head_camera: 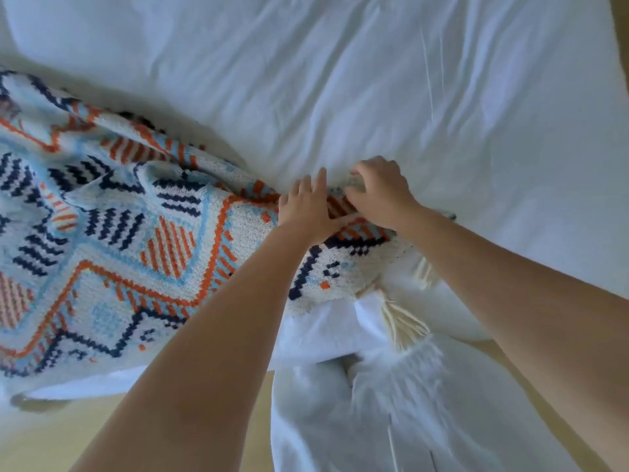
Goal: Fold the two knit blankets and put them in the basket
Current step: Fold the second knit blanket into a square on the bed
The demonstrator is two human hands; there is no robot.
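From the head camera, nearest of all are two bare forearms, the left forearm (204, 352) and the right forearm (527, 301), which rise from the bottom edge and converge toward the middle. Between and below them hangs a mass of rumpled white fabric (374, 410); whether it is bedding or clothing cannot be told. Beside it, at lower left, shows a strip of tan floor (51, 437).

The left hand (308, 206) lies flat on the knit blanket (112, 240), fingers straight and spread, thumb stretched out to the right, pressing the cloth down. The right hand (381, 195) sits just beside it, touching the left thumb, with its fingers curled down over the blanket's far edge, gripping a small bunch of the knit.

The blanket lies crumpled on the bed (442, 97), filling the left half of the picture and narrowing toward the hands. Its pattern is geometric: orange zigzags, navy stripes and light blue bands on a white ground. Cream tassels (405, 321) trail from its near end over the bed's edge, between the two forearms.

The bed's white sheet is creased, and a pillow (51, 28) rests at upper left.
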